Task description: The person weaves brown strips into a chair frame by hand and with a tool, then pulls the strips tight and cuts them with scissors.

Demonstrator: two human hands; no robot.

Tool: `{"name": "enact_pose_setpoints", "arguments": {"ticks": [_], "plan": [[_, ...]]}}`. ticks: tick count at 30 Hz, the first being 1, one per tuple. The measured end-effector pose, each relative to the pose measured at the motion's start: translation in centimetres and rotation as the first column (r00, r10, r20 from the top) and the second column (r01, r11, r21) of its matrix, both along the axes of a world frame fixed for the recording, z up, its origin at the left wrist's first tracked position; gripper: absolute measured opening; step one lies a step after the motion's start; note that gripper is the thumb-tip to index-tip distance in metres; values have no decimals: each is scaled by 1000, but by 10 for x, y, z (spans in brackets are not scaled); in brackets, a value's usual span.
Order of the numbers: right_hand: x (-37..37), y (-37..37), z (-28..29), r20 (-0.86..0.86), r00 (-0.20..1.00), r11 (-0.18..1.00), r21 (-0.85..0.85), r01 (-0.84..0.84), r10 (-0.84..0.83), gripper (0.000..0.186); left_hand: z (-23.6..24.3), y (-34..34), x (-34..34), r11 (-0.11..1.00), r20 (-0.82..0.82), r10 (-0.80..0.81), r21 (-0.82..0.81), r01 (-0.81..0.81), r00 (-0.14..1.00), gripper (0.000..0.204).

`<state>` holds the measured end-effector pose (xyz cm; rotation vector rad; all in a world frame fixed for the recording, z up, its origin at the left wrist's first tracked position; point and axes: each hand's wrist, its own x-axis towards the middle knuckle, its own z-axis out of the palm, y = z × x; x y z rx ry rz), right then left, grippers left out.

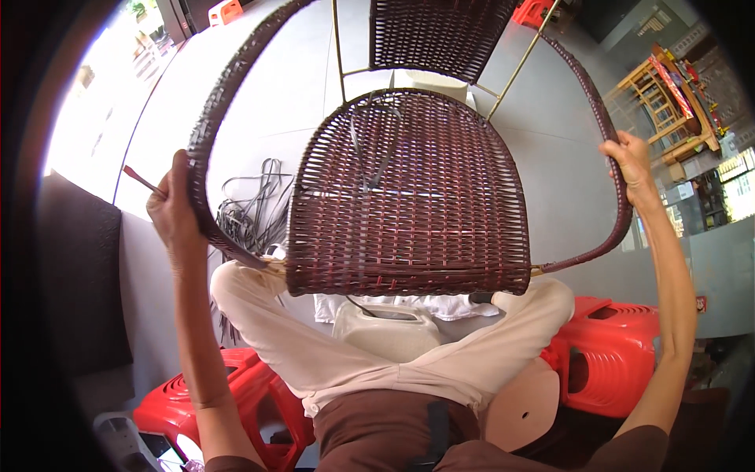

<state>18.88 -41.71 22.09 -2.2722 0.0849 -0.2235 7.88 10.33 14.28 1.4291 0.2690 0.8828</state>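
A dark brown woven wicker chair is in front of me, its seat (409, 197) over my knees and its backrest (436, 35) at the far side. My left hand (174, 208) is closed against the left armrest (216, 118). A thin reddish-brown stick-like piece (145, 180) juts out of that fist; its kind is unclear. On the other side, my right hand (631, 165) wraps around the right armrest (602, 118). A loose grey strip (381, 149) hangs looped over the far half of the seat. Bare metal rods (338, 47) show beside the backrest.
A tangle of dark flat strips (255, 212) lies on the floor left of the seat. Below the seat stands a cream plastic stool (385, 330). Red plastic stools flank me at left (228, 393) and right (609, 354). A wooden rack (668, 102) stands far right.
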Motion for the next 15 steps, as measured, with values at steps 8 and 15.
{"name": "enact_pose_setpoints", "arguments": {"ticks": [8,15], "plan": [[16,-2,0,-27,999,999,34,-26,27,17,14,-18,-3,998,-78,44,-42,-48,996,26],[21,-10,-27,83,996,997,-66,28,-23,29,-13,-34,-19,998,-166,65,21,-63,984,32]]}}
